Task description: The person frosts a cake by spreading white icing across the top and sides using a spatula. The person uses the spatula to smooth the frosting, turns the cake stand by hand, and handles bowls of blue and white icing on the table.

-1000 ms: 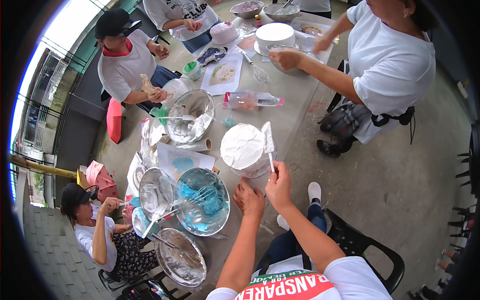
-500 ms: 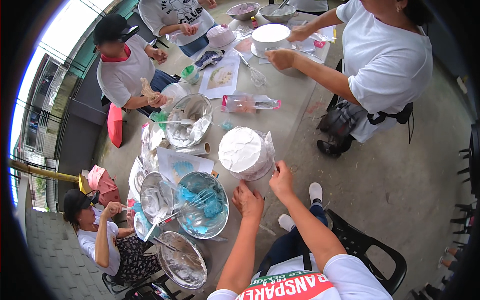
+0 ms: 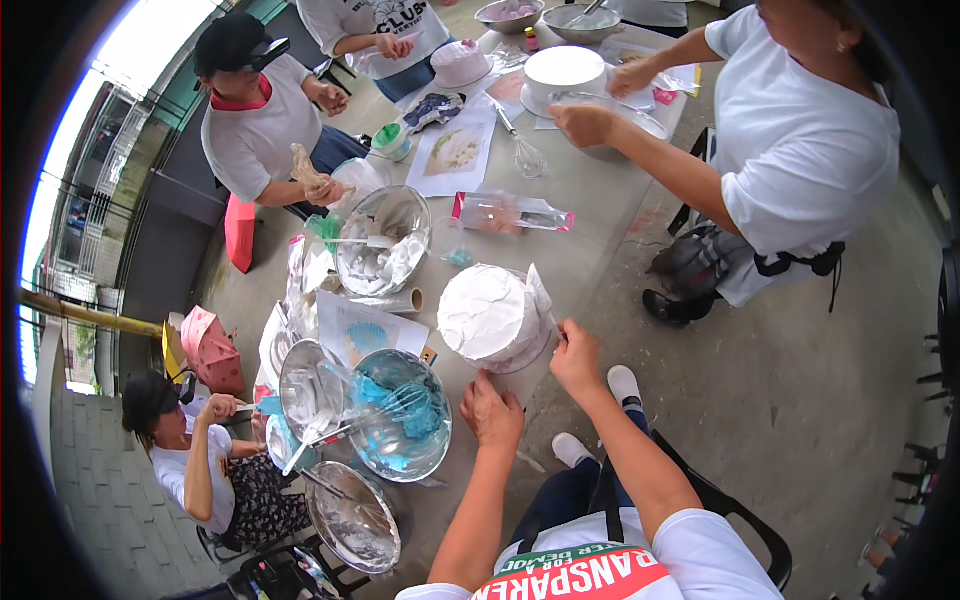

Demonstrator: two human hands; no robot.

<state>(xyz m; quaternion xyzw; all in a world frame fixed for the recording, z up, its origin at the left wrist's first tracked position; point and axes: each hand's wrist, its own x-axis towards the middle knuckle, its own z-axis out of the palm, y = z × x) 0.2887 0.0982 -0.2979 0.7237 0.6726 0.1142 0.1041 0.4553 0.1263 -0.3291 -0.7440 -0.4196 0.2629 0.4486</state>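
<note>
Two hands worked at the table's near edge, one on each side of the lower part of a round cake (image 3: 482, 312) covered in white frosting, which stood on a thin base (image 3: 512, 367) near the table (image 3: 598, 225) corner, close to the body, presumably so that its side could be reached without stretching. The right hand (image 3: 576, 362) had its fingers wrapped around the handle of a spatula (image 3: 540, 288), with the thumb pressed along it; the blade stood nearly upright against the cake's right side, an angle that seemed chosen to match the upright wall. The left hand (image 3: 492, 412) lay palm down, fingers partly bent and spread a little, their tips at the near rim of the base, perhaps to steady or turn it; whether they gripped it or merely touched could not be made out. Just left of that hand sat a steel bowl (image 3: 430, 462) of blue frosting, a whisk (image 3: 405, 403) leaning in it, likely so that its handle stayed clear of the mixture. Beyond, a paper sheet (image 3: 362, 330) with a blue picture lay flat beside the cake, within easy view.
</note>
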